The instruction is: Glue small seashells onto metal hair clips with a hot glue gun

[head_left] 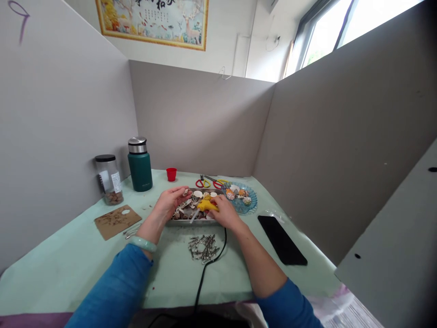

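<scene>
My left hand is closed in a pinch on a small pale shell, above the left part of a metal tray. My right hand is wrapped round a yellow glue gun over the tray's right side. A whitish translucent glue stick sticks out of the gun towards the lower left. Many shells of mixed shapes lie in the tray, partly hidden by both hands. From the right hand a black cord runs down to the table's front edge.
Several metal clips are heaped before the tray. A blue glass plate with shell pieces, scissors and a red cup stand behind. Left are a green flask, jar and brown board; right, a black phone.
</scene>
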Tool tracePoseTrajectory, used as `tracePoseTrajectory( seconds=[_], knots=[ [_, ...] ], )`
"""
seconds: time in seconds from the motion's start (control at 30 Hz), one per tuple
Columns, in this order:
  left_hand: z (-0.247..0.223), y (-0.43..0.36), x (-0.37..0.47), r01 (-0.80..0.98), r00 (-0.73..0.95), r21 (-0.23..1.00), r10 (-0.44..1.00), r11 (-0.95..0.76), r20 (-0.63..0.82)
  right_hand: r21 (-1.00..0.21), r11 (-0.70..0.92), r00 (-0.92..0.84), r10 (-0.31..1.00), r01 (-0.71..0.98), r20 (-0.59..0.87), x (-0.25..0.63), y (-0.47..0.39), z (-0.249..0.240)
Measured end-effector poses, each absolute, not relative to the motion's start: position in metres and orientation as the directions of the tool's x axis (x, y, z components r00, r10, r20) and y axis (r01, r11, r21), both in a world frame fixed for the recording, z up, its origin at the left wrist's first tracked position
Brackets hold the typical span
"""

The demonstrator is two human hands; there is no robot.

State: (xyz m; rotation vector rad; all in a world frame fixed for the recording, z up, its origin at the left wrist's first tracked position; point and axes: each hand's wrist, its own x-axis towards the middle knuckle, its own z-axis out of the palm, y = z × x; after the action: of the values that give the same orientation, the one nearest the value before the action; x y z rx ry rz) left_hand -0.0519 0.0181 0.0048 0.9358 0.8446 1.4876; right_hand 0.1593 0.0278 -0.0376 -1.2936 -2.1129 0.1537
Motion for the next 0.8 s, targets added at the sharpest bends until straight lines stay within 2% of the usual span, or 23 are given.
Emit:
tracePoseTrajectory(
  seconds=[0.07, 0.13, 0.17, 0.23, 0.3, 0.37, 0.53, 0.63, 0.7, 0.8],
  knots=[
    [0.004, 0.019, -0.052, -0.406, -0.057, 0.907, 0.994, -0.113, 0.098, -0.490, 0.530, -0.265, 0.818, 0.692, 0.511, 0.161, 0.032, -0.039],
    [0.001, 0.020, -0.053, -0.307, -0.085, 0.944, 0.991, -0.123, 0.102, -0.634, 0.530, -0.180, 0.828, 0.563, 0.531, 0.163, 0.035, -0.037],
    [-0.001, 0.021, -0.054, -0.223, -0.104, 0.966, 0.989, -0.130, 0.109, -0.733, 0.512, -0.125, 0.847, 0.448, 0.516, 0.164, 0.036, -0.034],
    [-0.006, 0.024, -0.055, -0.013, -0.127, 0.990, 0.982, -0.141, 0.139, -0.905, 0.414, -0.042, 0.910, 0.097, 0.412, 0.166, 0.036, -0.027],
    [-0.011, 0.027, -0.055, 0.179, -0.105, 0.972, 0.979, -0.153, 0.174, -0.915, 0.312, -0.004, 0.946, -0.254, 0.324, 0.168, 0.032, -0.019],
    [-0.016, 0.031, -0.054, 0.312, -0.061, 0.934, 0.978, -0.173, 0.201, -0.870, 0.232, -0.051, 0.958, -0.435, 0.281, 0.170, 0.027, -0.013],
    [-0.022, 0.036, -0.052, 0.461, -0.001, 0.856, 0.965, -0.233, 0.263, -0.911, 0.042, -0.187, 0.974, -0.411, 0.129, 0.169, 0.022, -0.010],
    [-0.022, 0.036, -0.053, 0.504, -0.017, 0.831, 0.959, -0.236, 0.282, -0.830, 0.064, -0.151, 0.973, -0.554, 0.176, 0.169, 0.025, -0.011],
    [-0.021, 0.035, -0.054, 0.525, -0.024, 0.819, 0.958, -0.232, 0.287, -0.781, 0.012, -0.172, 0.973, -0.624, 0.152, 0.169, 0.027, -0.011],
    [-0.020, 0.033, -0.052, 0.559, -0.008, 0.795, 0.956, -0.238, 0.292, -0.820, -0.085, -0.237, 0.969, -0.567, 0.064, 0.170, 0.025, -0.010]
  ],
)
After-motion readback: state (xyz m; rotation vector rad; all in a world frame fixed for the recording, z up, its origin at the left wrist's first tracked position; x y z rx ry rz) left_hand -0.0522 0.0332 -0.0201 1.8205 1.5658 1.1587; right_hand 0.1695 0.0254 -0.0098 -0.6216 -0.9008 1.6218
